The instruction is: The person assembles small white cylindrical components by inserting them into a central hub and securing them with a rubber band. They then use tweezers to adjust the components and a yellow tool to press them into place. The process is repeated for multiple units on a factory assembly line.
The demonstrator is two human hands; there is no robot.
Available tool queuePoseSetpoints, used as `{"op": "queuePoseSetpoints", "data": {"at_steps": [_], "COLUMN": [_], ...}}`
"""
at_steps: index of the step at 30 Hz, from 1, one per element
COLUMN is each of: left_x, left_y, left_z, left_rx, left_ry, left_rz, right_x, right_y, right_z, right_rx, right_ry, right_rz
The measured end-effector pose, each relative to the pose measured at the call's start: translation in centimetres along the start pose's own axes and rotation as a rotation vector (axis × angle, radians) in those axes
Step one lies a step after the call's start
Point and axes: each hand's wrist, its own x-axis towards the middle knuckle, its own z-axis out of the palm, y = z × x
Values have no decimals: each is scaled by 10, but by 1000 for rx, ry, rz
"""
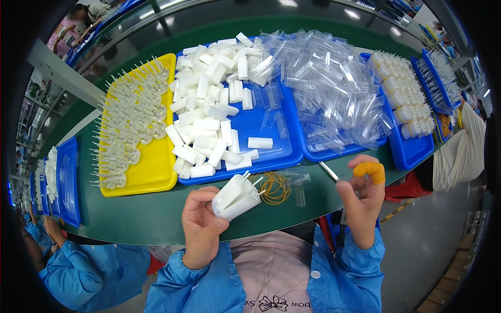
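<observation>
Gripping a white bundle (pixel 236 199), the left hand (pixel 202 219) has its thumb and fingers clamped on it, just in front of the near edge of the block tray (pixel 269 156), which is blue and serves as the landmark here. The bundle is made of white pieces wrapped in a clear film, tilted up to the right, with 2 thin white stems poking from its upper end. Forward and to the right of the block tray, the right hand (pixel 365 195) is raised with curled fingers and wears a yellow finger cot (pixel 371 170); a slim metal tool (pixel 327 170) reaches its thumb, but I cannot tell whether the fingers are closed on it. In front of the block tray lie tan rubber bands (pixel 275 194), and just right of them a few loose clear sleeves (pixel 300 195), on the green table (pixel 130 221). The block tray holds a heap of white blocks (pixel 206 125). To its left is a yellow tray (pixel 154 175) of white stemmed parts (pixel 128 112); touching its right side, a blue tray (pixel 323 155) heaped with clear plastic sleeves (pixel 334 83). Farther right of it, another blue tray (pixel 412 151) carries rows of white bundled pieces (pixel 404 94).
</observation>
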Motion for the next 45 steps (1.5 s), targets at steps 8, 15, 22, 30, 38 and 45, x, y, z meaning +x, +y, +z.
{"op": "queuePoseSetpoints", "data": {"at_steps": [8, 15, 22, 30, 38, 45], "left_x": [-1, -5, -10, -16, -15, -14], "left_y": [-1, -1, -2, 1, 1, -3], "left_z": [5, 8, 8, 19, 22, 26], "left_rx": [24, 109, 274, 340, 490, 434], "left_ry": [-31, -158, -264, -282, -345, -370], "left_rz": [63, 134, 206, 159, 244, 201], "right_x": [-1, -12, -10, -1, -1, -2], "right_y": [-22, -20, -18, -22, -26, -26], "right_z": [-8, -6, 12, 17, 15, 15], "right_rx": [379, 357, 400, 144, 441, 445], "right_ry": [-281, -31, -290, -381, -329, -438], "right_rz": [141, 154, 147, -49, 120, 88]}}
